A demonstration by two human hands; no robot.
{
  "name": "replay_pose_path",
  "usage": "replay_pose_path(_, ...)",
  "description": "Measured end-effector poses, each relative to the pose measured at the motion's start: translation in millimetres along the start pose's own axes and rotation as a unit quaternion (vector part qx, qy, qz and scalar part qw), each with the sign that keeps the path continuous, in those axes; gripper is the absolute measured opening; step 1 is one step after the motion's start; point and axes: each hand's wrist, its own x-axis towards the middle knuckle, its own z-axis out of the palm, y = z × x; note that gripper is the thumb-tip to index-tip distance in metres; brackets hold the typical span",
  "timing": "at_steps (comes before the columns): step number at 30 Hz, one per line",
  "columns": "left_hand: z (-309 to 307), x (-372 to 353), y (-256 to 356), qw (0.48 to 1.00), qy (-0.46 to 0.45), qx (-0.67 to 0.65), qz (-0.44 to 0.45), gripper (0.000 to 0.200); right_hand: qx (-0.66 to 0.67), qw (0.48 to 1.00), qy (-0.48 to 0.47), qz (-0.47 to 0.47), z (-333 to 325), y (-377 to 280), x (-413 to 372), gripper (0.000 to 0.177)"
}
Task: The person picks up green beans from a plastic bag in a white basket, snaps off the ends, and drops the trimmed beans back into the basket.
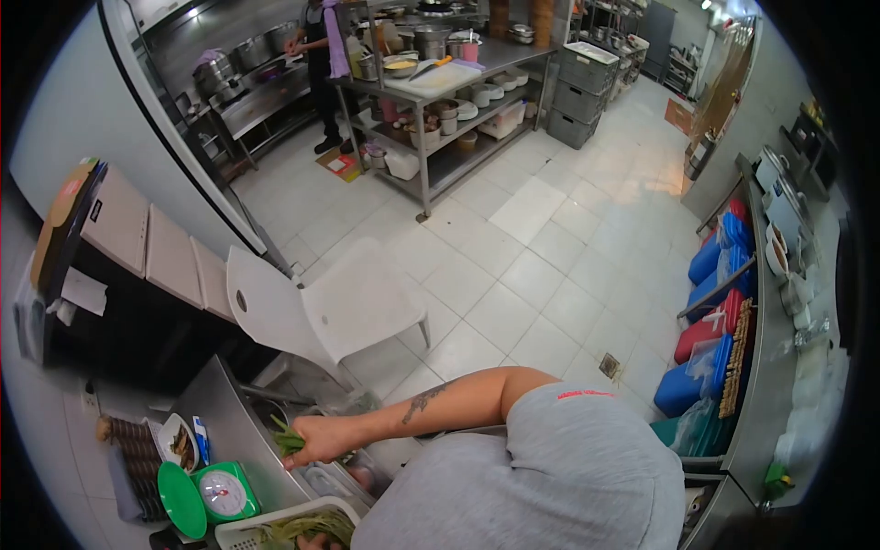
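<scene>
My right hand is closed around a small bunch of green vegetable stalks, with the arm stretched over the edge of the steel counter. Below it, a white plastic basket holds more long green stalks. Part of my left hand shows in this basket at the bottom edge, among the stalks; its grip is mostly cut off. Beside the basket stands a green kitchen scale with a round dial. Clear plastic bags or containers lie under my right wrist.
A white chair stands beyond my arm. On the counter's far side are a white dish and a woven basket. Grey crates and a steel work table stand farther off. Another person stands at the back.
</scene>
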Motion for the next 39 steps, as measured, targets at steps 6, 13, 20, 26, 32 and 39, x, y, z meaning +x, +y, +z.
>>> replay_pose_path(6,9.2,-18.2,3.3,0.986,0.135,0.008,0.092,0.035,-0.058,0.998,-0.017,-0.025,36.0,16.5,15.0,0.023)
replay_pose_path(13,17.4,-12.8,19.1,0.992,0.105,-0.075,0.013,0.042,-0.123,0.991,-0.049,-0.020,60.5,23.2,16.4,0.028)
replay_pose_path(20,32.8,-3.4,-9.8,0.983,0.135,-0.121,-0.012,0.048,-0.124,0.991,-0.031,-0.038,73.2,25.7,14.0,0.028)
replay_pose_path(26,38.4,10.6,-99.9,0.916,0.251,-0.312,0.014,0.012,-0.157,0.986,-0.055,-0.009,80.2,25.9,20.2,0.029)
replay_pose_path(32,-24.1,-63.0,5.0,0.810,0.301,-0.503,0.032,0.011,-0.177,0.960,-0.198,-0.095,116.6,32.0,32.7,0.032)
replay_pose_path(39,-14.3,-84.6,14.5,0.719,0.353,-0.599,-0.015,0.009,-0.109,0.936,-0.333,-0.033,146.9,30.2,47.0,0.013)
